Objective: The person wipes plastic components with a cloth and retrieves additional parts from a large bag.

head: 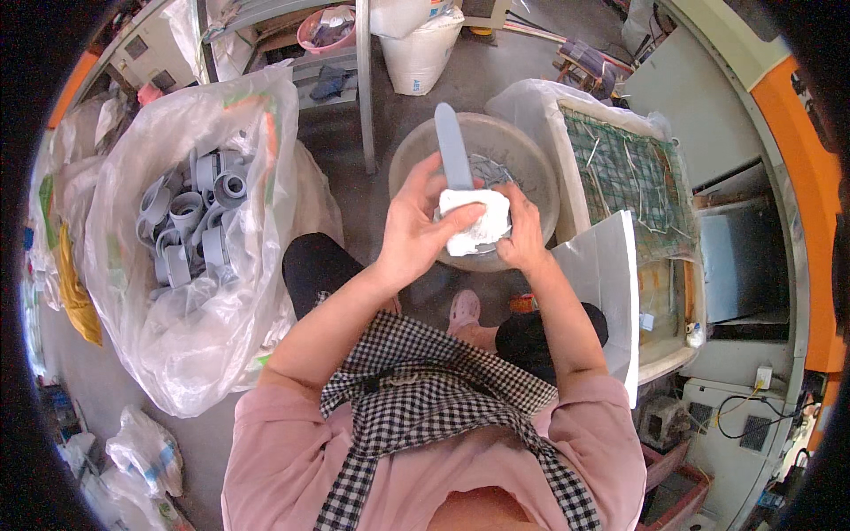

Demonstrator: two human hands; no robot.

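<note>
Both hands are raised over a round plastic tub (pixel 413 147) that holds grey scraps. My left hand (pixel 417 229) presses its thumb on a crumpled white cloth (pixel 488 222). A grey plastic part (pixel 453 143) with a long, round-ended arm sticks up out of the cloth, away from me; its other end is hidden in the cloth. My right hand (pixel 528 229) grips the right side of the same bundle, its fingers curled behind. To the left, a large clear plastic bag (pixel 265 219) stands with several grey plastic fittings (pixel 186 211) inside.
A metal rack (pixel 365 99) with a pink basin (pixel 325 48) is ahead. White sacks (pixel 418 60) stand behind the tub. On the right are a container topped with green netting (pixel 621 179), a white board (pixel 607 279) near my right arm, and grey machine cabinets (pixel 704 113).
</note>
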